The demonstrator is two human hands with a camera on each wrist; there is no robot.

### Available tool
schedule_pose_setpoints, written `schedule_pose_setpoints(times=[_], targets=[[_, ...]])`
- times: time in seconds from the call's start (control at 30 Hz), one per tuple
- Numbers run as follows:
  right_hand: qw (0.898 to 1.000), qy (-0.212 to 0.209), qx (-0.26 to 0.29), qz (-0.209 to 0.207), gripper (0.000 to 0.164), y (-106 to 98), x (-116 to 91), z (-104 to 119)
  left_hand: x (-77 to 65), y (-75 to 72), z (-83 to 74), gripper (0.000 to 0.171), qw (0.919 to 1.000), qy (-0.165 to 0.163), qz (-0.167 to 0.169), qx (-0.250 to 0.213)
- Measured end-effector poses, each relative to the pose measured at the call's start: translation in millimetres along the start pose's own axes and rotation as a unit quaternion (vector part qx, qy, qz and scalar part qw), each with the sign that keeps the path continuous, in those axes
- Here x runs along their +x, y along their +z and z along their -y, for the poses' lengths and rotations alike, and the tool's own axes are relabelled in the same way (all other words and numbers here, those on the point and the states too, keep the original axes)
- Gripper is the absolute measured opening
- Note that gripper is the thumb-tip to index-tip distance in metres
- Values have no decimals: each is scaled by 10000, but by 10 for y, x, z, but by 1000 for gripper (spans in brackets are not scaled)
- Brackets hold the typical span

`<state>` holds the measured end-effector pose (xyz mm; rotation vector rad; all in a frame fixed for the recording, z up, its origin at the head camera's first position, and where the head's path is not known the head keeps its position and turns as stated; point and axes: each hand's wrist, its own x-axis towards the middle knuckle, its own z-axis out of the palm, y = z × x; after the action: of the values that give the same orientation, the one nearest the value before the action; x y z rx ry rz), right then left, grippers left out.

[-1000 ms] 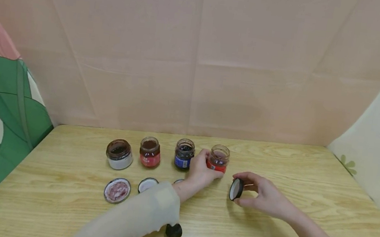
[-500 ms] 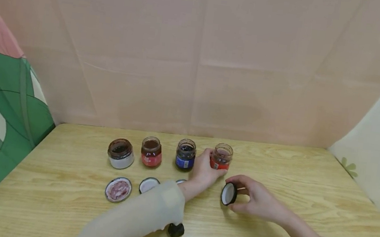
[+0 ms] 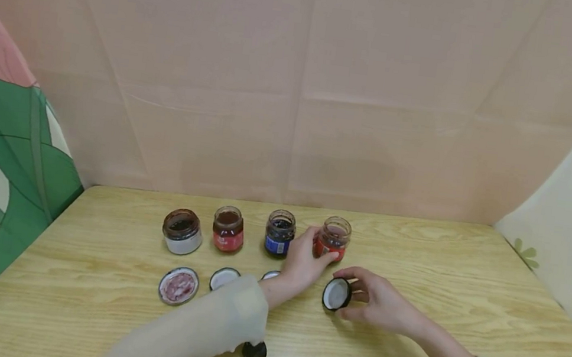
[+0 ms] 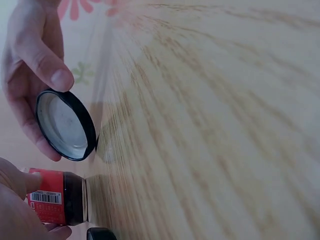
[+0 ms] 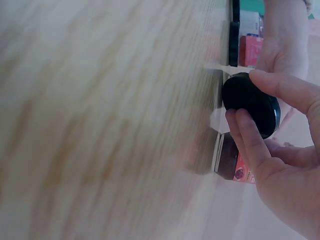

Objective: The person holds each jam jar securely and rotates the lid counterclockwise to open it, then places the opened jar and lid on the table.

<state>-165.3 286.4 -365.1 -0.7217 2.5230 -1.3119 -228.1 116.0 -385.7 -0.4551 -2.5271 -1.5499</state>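
Note:
My left hand (image 3: 301, 265) grips an uncapped glass jar with a red label (image 3: 332, 244), which stands upright on the table at the right end of a row. In the left wrist view that jar's barcode (image 4: 46, 197) shows between thumb and fingers. My right hand (image 3: 380, 302) pinches a black jar lid (image 3: 337, 294) by its rim, just in front of the jar. The lid is tilted on edge, its pale inner side toward the head camera. Its black top (image 5: 250, 102) shows in the right wrist view. Whether its lower edge touches the table I cannot tell.
Three more open jars stand to the left: a blue-labelled jar (image 3: 280, 234), a pink-labelled jar (image 3: 228, 230) and a squat white-labelled jar (image 3: 182, 232). Before them lie a smeared lid (image 3: 179, 285), a white-lined lid (image 3: 223, 278) and another lid (image 3: 270, 274) partly behind my left wrist.
My right hand has moved left and slightly toward me with the lid, turning the lid's inner side more to the head camera. The left hand stays on the red-labelled jar.

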Motion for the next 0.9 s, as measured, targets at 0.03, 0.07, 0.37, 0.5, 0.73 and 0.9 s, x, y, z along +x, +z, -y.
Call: schedule_pose_setpoints(times=[0.03,0.07,0.37,0.5,0.73,0.9], targets=[[10000,22,-7,-17,65,5,6,1,-4,-7,6,42,10000,50,-11,23],[9999,45,-107,-58,64,10,12,1,-10,-15,9,40,10000,83,-6,32],[9918,54,-1191,-463,58,74,20,21,-66,-103,58,33,9993,302,212,99],[9864,236,-1540,-527,59,104,28,57,-121,-155,50,32,9989,319,343,-47],[9767,358,-2038,-568,56,122,76,93,-205,-268,19,28,9974,237,536,-410],[9753,467,-2083,-562,56,128,89,105,-277,-375,28,27,9958,443,590,-539]])
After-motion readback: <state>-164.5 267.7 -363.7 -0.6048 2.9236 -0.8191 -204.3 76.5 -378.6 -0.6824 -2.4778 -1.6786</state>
